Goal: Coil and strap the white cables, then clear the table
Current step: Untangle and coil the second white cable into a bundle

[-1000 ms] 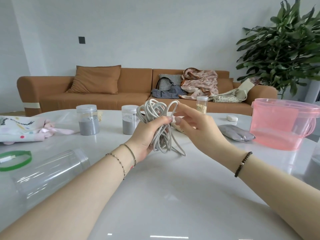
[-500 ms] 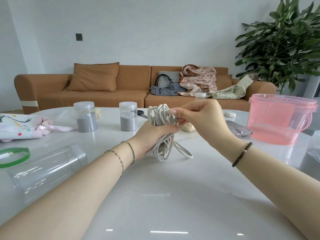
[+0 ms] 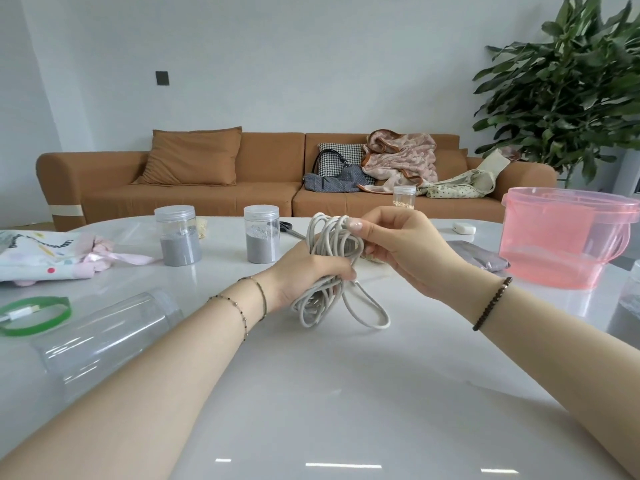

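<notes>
1. Over the middle of the tabletop [image 3: 311, 393], the white cable bundle [image 3: 320, 304] sits lower than a second ago. Its bottom loops now rest on the surface, where before they hung clear of it.
2. The left hand [image 3: 304, 275] keeps its grip closed round the bundle's waist. The right hand [image 3: 405, 247], earlier reaching with straighter fingers, now curls over the top loops and pinches them.
3. I'd say the coil is gathered but not yet strapped. I see no strap on it, and one long loop straggles out at the lower right.
4. The cable is round, matt and off-white, and its loops are uneven and floppy. The tabletop is glossy white and mirrors the ceiling lights, so it looks slick.
5. Two lidded jars of grey powder [image 3: 177, 235], a translucent pink tub [image 3: 561, 244], a clear jar on its side [image 3: 104, 337] and a green band [image 3: 34, 315] are still to be cleared.
</notes>
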Tool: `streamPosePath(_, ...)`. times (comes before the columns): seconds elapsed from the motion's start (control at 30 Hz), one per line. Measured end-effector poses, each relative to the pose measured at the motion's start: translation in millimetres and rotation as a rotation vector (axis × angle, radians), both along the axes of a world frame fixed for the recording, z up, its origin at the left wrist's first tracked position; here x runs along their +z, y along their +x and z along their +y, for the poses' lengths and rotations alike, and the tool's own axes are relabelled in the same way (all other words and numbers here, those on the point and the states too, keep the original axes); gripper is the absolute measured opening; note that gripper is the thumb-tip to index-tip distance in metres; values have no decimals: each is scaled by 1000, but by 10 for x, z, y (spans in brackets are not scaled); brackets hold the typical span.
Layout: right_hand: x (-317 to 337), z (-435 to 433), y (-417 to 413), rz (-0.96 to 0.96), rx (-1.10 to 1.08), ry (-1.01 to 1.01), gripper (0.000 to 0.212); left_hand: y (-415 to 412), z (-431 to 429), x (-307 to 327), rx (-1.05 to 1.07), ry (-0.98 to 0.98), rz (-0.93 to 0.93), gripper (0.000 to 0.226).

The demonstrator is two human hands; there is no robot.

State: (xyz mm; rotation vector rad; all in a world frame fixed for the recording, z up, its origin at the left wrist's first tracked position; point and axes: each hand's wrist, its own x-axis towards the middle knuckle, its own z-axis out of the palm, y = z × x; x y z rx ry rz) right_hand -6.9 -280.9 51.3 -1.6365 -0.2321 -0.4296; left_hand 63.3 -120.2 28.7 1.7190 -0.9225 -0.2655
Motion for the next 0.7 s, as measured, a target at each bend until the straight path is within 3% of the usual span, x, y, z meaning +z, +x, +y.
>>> streamPosePath(0.1,-40,12,14,3,78,40,25,-9,54,35,-84,30,-48,14)
streamPosePath(0.27,-60,35,27,-4,19,94,24,-27,8,7,-144,37,-32,19)
streamPosePath(0.43,-150,76,91,54,-73,176,31,-27,-42,-42,2,-66,94,9)
streamPosePath(0.57,-240,150,74,164,-106,-79,33,3,-56,5,136,-333,218,7)
streamPosePath(0.7,-276,262,-6,138,-76,-417,37,50,28,61,268,-473,284,12)
